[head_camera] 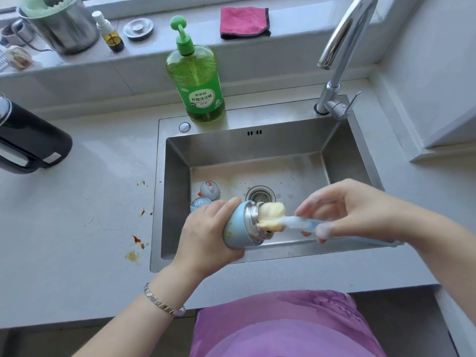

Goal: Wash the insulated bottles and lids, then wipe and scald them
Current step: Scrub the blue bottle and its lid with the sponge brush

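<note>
— Two hands, both busy? What are they holding?

— My left hand (206, 233) is gripping the blue bottle (235, 228), with the fingers wrapping around its body. My right hand (360, 210) is pinching the handle of the brush (293, 223) with curled fingers, and foam is sitting on them.

— Where is the bottle?

— I am holding it above the front part of the sink (177, 202). It is lying on its side, and the steel mouth is pointing to my right. The yellow sponge head (273, 215) is touching the mouth. I cannot tell how much of it is inside.

— And the lids?

— Two of them are lying on the sink floor, left of the drain (259, 195): a grey lid (210, 190) and a blue lid (199, 203), just beside each other.

— What else is standing around?

— The green soap bottle (197, 81) is standing on the rear rim, and the faucet (342, 47) is rising at the right corner. A pink cloth (243, 21) is lying on the ledge behind. A black kettle (31, 140) is standing on the counter (77, 202) at my left, and brown stains (136, 240) are showing near the sink edge.
</note>
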Tool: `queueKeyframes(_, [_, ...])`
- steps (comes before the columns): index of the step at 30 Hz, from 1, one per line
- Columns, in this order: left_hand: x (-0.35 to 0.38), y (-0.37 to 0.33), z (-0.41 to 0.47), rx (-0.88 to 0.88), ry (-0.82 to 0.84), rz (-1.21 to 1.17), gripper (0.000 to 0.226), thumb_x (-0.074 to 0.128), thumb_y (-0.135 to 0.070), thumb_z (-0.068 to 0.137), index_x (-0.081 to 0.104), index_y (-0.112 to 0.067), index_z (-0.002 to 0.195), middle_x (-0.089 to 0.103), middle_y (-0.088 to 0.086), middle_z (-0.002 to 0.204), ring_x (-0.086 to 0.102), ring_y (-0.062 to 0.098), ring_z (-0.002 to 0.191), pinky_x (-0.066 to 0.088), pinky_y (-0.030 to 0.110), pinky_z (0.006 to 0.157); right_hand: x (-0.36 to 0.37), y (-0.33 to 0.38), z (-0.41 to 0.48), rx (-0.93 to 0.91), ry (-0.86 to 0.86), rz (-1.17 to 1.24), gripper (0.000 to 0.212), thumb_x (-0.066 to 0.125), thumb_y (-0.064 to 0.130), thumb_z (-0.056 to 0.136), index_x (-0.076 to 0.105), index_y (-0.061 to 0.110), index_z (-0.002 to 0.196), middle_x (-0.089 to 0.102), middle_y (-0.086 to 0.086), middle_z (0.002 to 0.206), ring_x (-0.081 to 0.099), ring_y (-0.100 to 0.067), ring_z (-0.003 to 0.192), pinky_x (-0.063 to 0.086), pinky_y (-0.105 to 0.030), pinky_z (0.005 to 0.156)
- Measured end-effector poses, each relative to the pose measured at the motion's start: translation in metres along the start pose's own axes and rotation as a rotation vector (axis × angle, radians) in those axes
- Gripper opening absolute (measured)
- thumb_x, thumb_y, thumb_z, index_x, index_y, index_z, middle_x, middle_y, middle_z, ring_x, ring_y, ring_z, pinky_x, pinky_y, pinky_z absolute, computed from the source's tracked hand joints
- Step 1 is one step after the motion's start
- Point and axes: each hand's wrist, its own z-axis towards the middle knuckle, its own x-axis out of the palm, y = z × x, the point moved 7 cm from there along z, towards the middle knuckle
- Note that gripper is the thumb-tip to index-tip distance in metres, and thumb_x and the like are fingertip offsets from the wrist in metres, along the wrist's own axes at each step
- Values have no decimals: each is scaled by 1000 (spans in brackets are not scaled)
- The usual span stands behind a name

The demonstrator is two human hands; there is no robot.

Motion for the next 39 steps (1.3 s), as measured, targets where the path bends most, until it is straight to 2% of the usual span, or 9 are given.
queueKeyframes(3, [3, -5, -1, 44, -1, 14, 68, 59, -40, 50, 47, -26, 115, 63, -3, 94, 58, 25, 75, 47, 34, 63, 12, -4, 8, -2, -14, -24, 37, 71, -6, 70, 69, 26, 87, 74, 6, 83, 70, -6, 78, 51, -19, 78])
queueKeyframes(7, [-2, 14, -3, -143, -69, -19, 77, 70, -36, 43, 46, -29, 116, 65, -2, 97, 61, 26, 79, 50, 38, 66, -7, -8, -5, -14, -36, 320, 36, 71, 6, 67, 66, 12, 102, 73, -3, 99, 70, -21, 89, 54, -21, 68])
queueKeyframes(11, [-1, 29, -7, -296, -64, -75, 77, 75, -35, 47, 54, -25, 119, 62, -3, 97, 59, 26, 82, 50, 40, 69, -26, -16, -13, -83, -341, 606, 22, 66, 1, 74, 65, 6, 95, 74, -4, 88, 71, -15, 74, 53, -17, 58])
queueKeyframes(17, [8, -14, 2, -56, -75, -155, 71, 66, -36, 48, 45, -27, 114, 63, -2, 95, 58, 20, 81, 50, 34, 68, 19, 2, 12, -147, -524, 500, 21, 52, 10, 92, 67, 8, 79, 59, -2, 55, 54, -9, 48, 46, -16, 51])
queueKeyframes(20, [7, -24, 2, -63, -93, -282, 69, 69, -34, 49, 46, -29, 114, 62, -6, 96, 54, 12, 83, 46, 27, 71, 28, 22, 14, -190, -545, 153, 35, 44, 35, 92, 65, 19, 69, 52, 6, 46, 46, -6, 45, 37, -17, 51])
queueKeyframes(22, [5, -19, 3, -145, -91, -452, 70, 77, -28, 50, 47, -41, 111, 61, -13, 96, 56, 9, 84, 47, 24, 74, 21, 30, 8, -185, -555, 228, 45, 39, 47, 89, 67, 19, 66, 50, 4, 43, 42, -7, 37, 34, -18, 43])
queueKeyframes(26, [0, -2, 3, -271, -162, -618, 77, 79, -30, 47, 41, -66, 103, 58, -30, 100, 57, -2, 88, 44, 10, 75, -13, 28, -9, -150, -695, 615, 53, 30, 32, 100, 64, 6, 69, 47, -5, 38, 30, -10, 23, 21, -10, 31])
queueKeyframes(33, [0, -11, 6, -63, -119, -413, 70, 80, -21, 49, 48, -27, 111, 57, -11, 96, 53, 11, 85, 46, 32, 74, 37, 25, 2, -88, -498, 535, 39, 39, 20, 97, 69, 8, 76, 54, -7, 47, 41, -11, 31, 33, -14, 36])
queueKeyframes(39, [1, -9, 8, -164, -26, -495, 73, 79, -18, 47, 45, -44, 106, 57, -19, 93, 52, 1, 83, 42, 13, 73, 14, 21, 5, -108, -599, 559, 41, 38, 20, 98, 68, 6, 73, 54, -6, 44, 41, -11, 29, 31, -15, 34])
